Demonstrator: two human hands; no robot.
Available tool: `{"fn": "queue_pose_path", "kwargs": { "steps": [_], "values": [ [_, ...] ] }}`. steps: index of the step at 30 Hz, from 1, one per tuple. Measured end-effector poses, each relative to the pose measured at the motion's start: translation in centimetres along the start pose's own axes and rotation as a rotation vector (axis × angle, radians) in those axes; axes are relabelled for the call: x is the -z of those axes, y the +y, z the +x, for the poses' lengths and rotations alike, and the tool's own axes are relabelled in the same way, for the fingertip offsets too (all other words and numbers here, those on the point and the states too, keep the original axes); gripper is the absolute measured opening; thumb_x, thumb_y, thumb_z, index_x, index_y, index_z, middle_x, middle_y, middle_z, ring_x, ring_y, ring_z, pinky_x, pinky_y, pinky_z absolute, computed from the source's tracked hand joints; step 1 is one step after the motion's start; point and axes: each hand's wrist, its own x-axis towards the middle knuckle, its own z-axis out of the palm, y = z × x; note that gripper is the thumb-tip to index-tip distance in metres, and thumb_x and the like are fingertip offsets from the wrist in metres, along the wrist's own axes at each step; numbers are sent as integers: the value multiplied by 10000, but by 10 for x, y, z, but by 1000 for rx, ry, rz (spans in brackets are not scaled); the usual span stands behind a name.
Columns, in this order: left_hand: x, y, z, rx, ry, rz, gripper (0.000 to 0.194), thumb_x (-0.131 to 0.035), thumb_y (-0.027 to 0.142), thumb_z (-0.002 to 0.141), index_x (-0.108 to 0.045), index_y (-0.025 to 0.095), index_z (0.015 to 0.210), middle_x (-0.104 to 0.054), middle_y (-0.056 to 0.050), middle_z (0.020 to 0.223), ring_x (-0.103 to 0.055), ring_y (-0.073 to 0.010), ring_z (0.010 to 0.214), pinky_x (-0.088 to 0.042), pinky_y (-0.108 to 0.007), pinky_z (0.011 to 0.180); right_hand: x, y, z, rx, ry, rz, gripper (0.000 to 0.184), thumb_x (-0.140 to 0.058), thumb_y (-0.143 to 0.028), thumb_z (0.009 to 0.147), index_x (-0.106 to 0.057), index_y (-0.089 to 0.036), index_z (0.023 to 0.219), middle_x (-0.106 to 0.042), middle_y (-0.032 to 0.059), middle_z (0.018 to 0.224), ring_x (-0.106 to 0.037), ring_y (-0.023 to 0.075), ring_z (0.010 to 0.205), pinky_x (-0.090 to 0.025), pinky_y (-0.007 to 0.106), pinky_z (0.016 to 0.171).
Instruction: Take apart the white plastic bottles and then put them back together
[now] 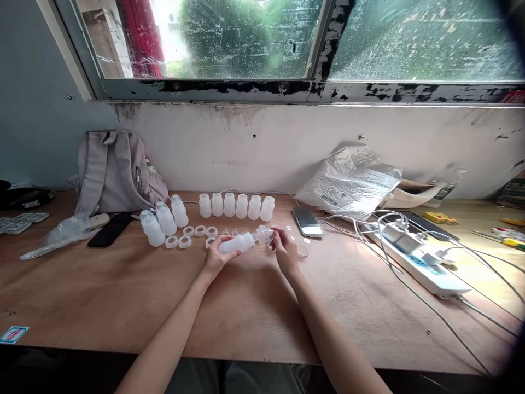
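Bottle [235,244] above the table [123,295], wrapped in the left hand [216,257], perhaps liable to skid or meet the clear cap [263,234] askew through a slack hold or a crooked push from the right hand [286,251], pinching that cap. Long axis nearly sideways, with neck [250,239] toward the right and slightly away.

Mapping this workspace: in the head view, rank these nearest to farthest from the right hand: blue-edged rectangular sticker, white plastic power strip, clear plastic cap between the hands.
1. Clear plastic cap, at the right hand.
2. White plastic power strip, off to the right.
3. Blue-edged rectangular sticker, far left.
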Motion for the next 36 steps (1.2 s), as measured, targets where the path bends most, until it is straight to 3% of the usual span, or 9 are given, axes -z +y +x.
{"fn": "queue_pose_path", "kwargs": {
  "steps": [16,22,26,28,36],
  "values": [
    [0,4,-2,61,-91,-20,395,-703,317,520,-585,187,874,-591,-38,891,-548,-169,750,-458,-271,636,-5,-7,-9,39,-81,35,228,-429,-376,787,-566,-217,876,-505,-15,578,-486,136,533,-374,260,514],
    [-1,9,-9,41,-190,10,403,-703,330,539,-574,182,891,-587,-36,873,-543,-157,722,-437,-246,616,-6,-7,-17,-39,-184,73,252,-363,-396,815,-510,-230,697,-431,-41,491,-402,119,429,-310,251,451],
    [-3,17,-19,-59,-134,60,226,-524,357,729,-591,171,837,-602,-47,830,-553,-167,755,-426,-260,671,-13,-6,-26,11,-121,4,318,-321,-387,826,-450,-219,589,-404,-35,488,-379,125,455,-278,251,458],
    [-3,19,-24,-128,-73,90,229,-438,330,786,-596,166,807,-609,-53,801,-558,-173,760,-421,-270,688,-18,-6,-32,28,-54,-19,320,-311,-367,828,-405,-216,563,-380,-36,482,-358,124,458,-260,248,456],
    [-3,13,-33,-363,-11,210,154,-465,226,749,-601,180,803,-586,-50,743,-554,-171,702,-435,-270,646,-26,-7,-43,31,8,-57,272,-318,-300,814,-343,-216,556,-385,-36,486,-356,122,456,-260,246,466]
  ]
}}
